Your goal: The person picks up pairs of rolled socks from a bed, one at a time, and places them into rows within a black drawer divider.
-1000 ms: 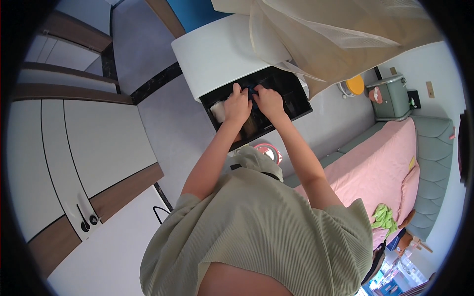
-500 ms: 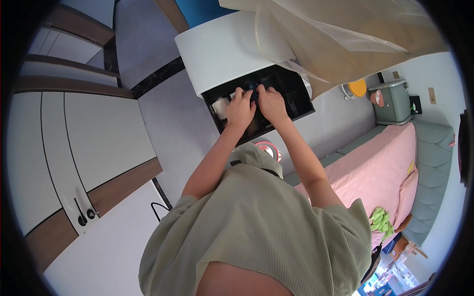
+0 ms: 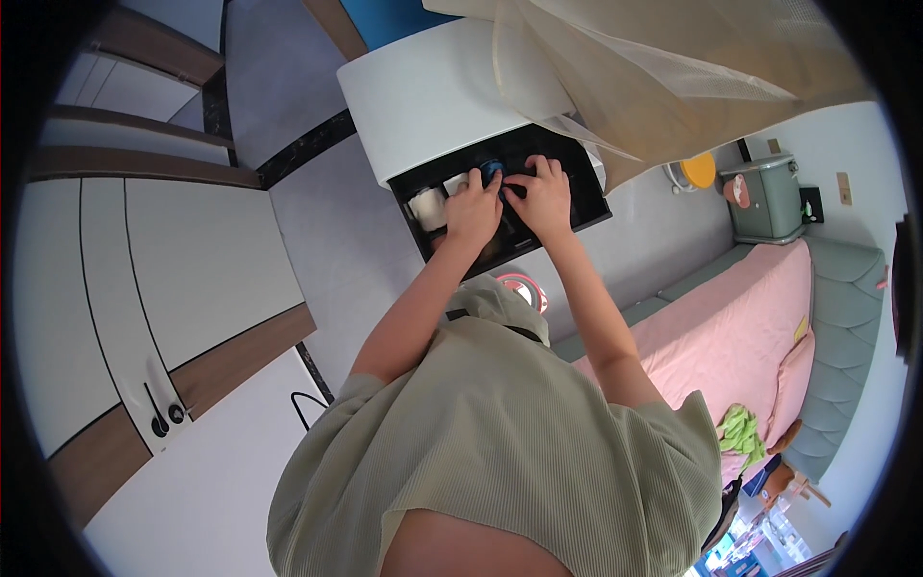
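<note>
Both my hands are inside a pulled-out black drawer of a white cabinet. My left hand has bent fingers closed on a small dark-blue item, whose kind I cannot make out. Just right of it is my right hand, its thumb and a finger drawn near each other by the blue item, the other fingers curled above. Whatever lies between that thumb and finger is too dark to name. Left of my left hand, a white rounded object lies in the drawer, with a smaller white piece behind it.
A sheer beige curtain hangs over the cabinet's right side. Below the drawer's front shows a round red-and-white object. On the right stand a bed with a pink cover, a grey-green nightstand and a yellow-topped stool. A door is at left.
My right hand has shifted slightly right, away from my left, and its fingers have re-formed. More of the blue item and the white objects shows now.
</note>
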The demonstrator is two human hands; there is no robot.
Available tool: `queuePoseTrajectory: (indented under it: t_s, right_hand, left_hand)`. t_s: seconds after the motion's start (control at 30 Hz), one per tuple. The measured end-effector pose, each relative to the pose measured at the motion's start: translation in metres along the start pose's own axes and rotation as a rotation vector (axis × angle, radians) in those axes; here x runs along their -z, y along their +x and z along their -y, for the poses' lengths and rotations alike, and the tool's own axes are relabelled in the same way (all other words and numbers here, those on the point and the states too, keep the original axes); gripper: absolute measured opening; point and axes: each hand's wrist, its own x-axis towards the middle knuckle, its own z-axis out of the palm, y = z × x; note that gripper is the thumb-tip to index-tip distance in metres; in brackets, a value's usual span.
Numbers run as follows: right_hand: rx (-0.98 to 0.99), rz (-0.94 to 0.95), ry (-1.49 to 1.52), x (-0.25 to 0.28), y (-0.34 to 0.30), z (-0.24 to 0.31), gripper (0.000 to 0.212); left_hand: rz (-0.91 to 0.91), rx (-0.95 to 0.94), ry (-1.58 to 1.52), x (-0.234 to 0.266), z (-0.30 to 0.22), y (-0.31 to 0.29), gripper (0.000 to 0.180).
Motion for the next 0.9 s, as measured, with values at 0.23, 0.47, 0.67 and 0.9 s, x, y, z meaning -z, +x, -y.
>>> queuePoseTrajectory:
  t_s: [0.23,0.47,0.67,0.9]
  right_hand:
    - [0.019,0.034,-0.137,-0.009,0.005,0.001,0.018]
    - [-0.045,0.08,-0.179,-0.018,0.005,0.005,0.018]
    - [-0.08,0.161,-0.229,-0.026,0.008,0.009,0.017]
    - [-0.16,0.057,0.007,-0.011,-0.008,0.007,0.022]
  left_hand:
    - [0.026,0.04,-0.016,0.0,0.003,0.002,0.04]
    - [0.077,0.058,0.017,0.002,0.003,0.0,0.044]
    - [0.11,0.035,0.037,0.002,0.009,0.001,0.045]
    - [0.042,0.018,-0.162,0.04,0.01,-0.021,0.037]
